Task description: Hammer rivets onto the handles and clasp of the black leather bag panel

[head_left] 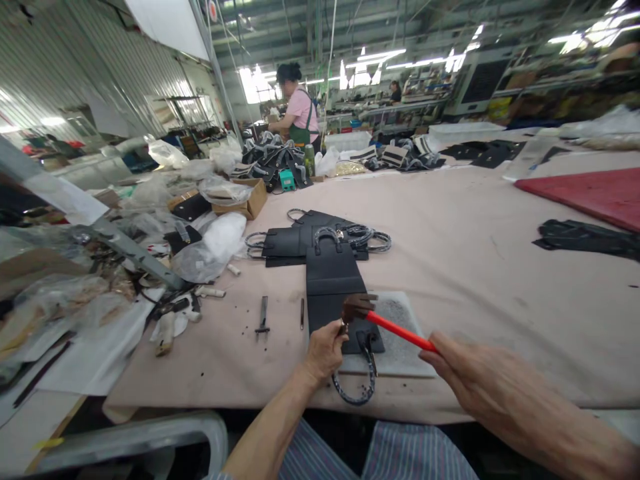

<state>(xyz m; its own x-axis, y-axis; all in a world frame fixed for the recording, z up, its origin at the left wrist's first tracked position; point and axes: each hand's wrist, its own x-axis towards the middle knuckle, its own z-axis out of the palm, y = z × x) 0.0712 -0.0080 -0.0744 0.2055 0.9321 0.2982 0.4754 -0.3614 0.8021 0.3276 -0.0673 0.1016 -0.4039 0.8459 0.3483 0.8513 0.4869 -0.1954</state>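
My right hand (463,370) is wrapped round the red handle of a claw hammer (400,330). The hammer's dark head is over the top of a small metal punch (343,327), which my left hand (324,350) grips upright; most of it is hidden by the fingers. Beneath them lies a black leather bag panel (333,277), its lower end on a pale grey slab (403,353). A braided handle loop (354,401) hangs from the panel's near end, and another loop (327,235) rises at its far end.
More black panels (285,243) with handles are stacked just beyond. Left of the work lie a pronged metal tool (263,320) and a thin dark rod (302,313). Plastic bags (215,247) and a cardboard box (253,200) crowd the left. A red sheet (595,190) lies right. A co-worker (303,113) stands behind.
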